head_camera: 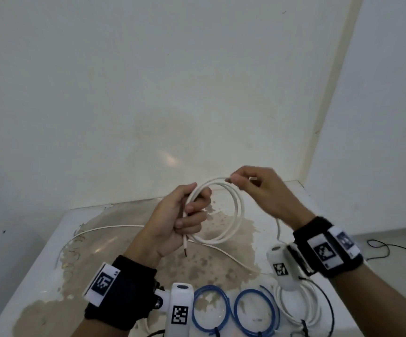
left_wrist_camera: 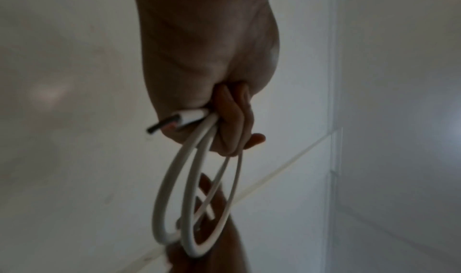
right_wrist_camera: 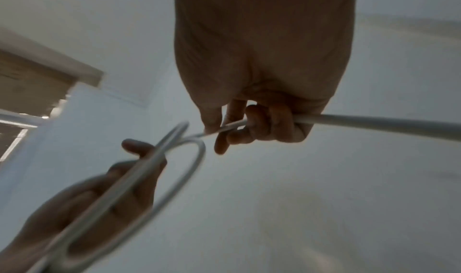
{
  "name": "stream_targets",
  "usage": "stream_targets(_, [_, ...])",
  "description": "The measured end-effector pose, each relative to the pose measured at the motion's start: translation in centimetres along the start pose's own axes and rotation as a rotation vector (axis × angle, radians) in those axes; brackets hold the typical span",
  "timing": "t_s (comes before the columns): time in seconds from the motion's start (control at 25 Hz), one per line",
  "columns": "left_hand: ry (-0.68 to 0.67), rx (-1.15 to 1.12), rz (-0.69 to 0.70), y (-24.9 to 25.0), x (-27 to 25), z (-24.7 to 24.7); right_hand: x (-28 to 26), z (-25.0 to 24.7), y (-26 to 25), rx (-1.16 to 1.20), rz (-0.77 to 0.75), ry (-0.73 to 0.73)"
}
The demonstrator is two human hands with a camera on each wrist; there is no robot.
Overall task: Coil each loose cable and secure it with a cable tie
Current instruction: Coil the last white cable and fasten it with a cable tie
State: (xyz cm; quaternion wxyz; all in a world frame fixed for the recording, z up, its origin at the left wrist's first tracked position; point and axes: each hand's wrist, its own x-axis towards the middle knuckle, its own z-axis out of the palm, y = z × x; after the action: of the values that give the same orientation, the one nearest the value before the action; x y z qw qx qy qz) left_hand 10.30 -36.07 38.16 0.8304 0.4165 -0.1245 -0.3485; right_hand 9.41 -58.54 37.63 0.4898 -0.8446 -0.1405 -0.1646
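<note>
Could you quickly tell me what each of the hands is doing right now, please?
Left hand: fingers curled round the loops of the white cable.
Right hand: pinching the same cable's free run.

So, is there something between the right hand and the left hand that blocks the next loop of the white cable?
Nothing visible does. The right hand holds the white cable beside the coil in the left hand, with only open air between them.

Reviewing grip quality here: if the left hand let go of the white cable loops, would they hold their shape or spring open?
Probably spring open: the white cable forms wide round loops with no kinks, so it looks fairly stiff. No tie is on it yet; only the left hand pins the loops. The right hand holds the strand straight, suggesting little flop.
</note>
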Motion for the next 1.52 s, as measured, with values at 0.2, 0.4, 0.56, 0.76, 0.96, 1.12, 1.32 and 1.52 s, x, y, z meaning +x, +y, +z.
stream_targets(0.2, [0.030,-0.085,0.048,0.4,1.0,-0.7,-3.6,5.4,1.1,0.706,0.424,-0.092])
stream_targets(0.4, [0.161,-0.041,0.078,0.0,1.8,-2.1,-3.2,6.1,0.6,0.984,0.411,0.049])
stream_targets(0.56, [0.158,-0.060,0.054,-0.9,1.0,-1.4,-2.7,6.2,2.0,1.059,0.479,0.105])
stream_targets(0.76, [0.305,-0.181,0.456,3.6,1.6,-2.5,-4.1,5.0,4.5,0.649,0.432,-0.075])
stream_targets(0.96, [0.511,-0.191,0.572,6.1,1.8,-6.7,-4.8,1.2,5.2,-0.201,0.183,-0.235])
stream_targets(1.12, [0.533,-0.006,0.502,2.3,4.4,-5.0,-3.1,1.7,-1.5,-0.559,-0.177,-0.512])
stream_targets(1.32, [0.376,0.500,0.334,-1.4,4.2,-1.6,1.1,0.6,-6.1,-0.440,-0.409,-0.367])
stream_targets(1.52, [0.071,0.118,0.035,-0.9,2.6,-0.1,3.5,-0.7,-3.3,-0.194,-0.121,-0.207])
